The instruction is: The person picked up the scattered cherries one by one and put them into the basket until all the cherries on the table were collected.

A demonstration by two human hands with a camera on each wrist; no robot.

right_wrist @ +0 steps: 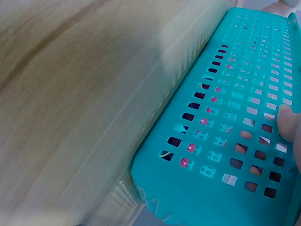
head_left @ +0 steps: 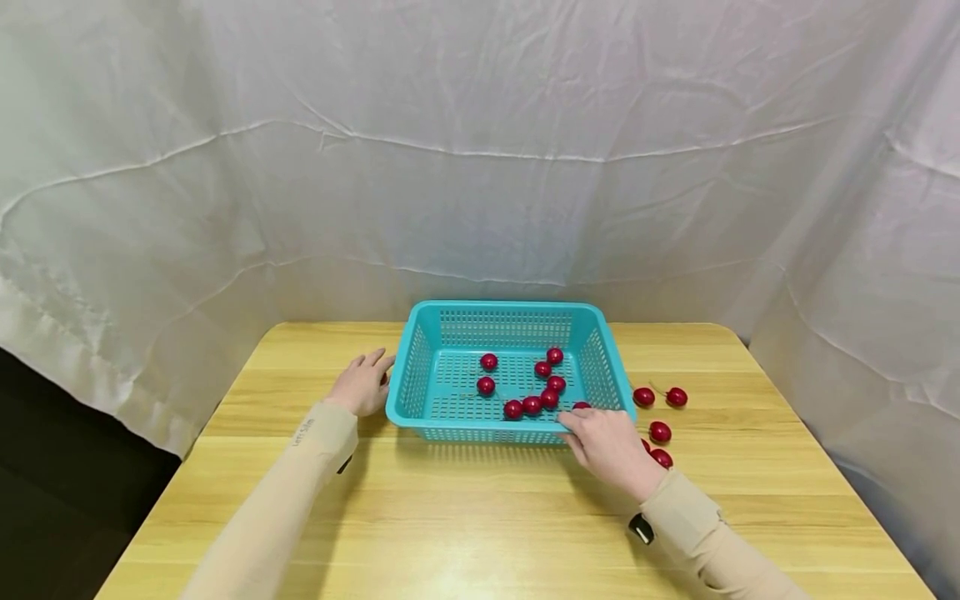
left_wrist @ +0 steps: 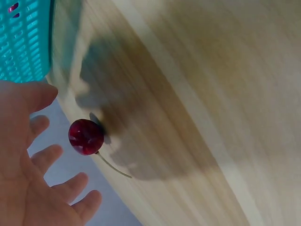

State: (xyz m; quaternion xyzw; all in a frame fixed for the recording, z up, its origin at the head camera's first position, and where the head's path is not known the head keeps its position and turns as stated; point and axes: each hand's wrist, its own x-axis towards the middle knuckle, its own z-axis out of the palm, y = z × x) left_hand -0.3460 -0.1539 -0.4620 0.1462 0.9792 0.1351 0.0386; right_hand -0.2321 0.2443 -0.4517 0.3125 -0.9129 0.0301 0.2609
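Note:
A turquoise plastic basket [head_left: 480, 424] with perforated walls sits on the table, with several dark red cherries [head_left: 532, 405] scattered on its floor. My right hand [head_left: 609, 444] grips the front rim near the right corner. Its thumb [right_wrist: 286, 123] presses the outer wall, and fingers show through the holes from inside. Beside the basket's left wall, my left hand [head_left: 362, 386] is spread with relaxed fingers and holds nothing. Near those fingertips, in the left wrist view, a single cherry [left_wrist: 86, 136] with a thin stem lies on the wood; the hand hides it from the head view.
Several loose cherries [head_left: 677, 397] lie on the table right of the basket, some partly behind my right hand. The light wooden table [head_left: 450, 517] ends at a grey-white curtain [head_left: 480, 208] behind and at the sides. A dark area [head_left: 60, 467] borders the left.

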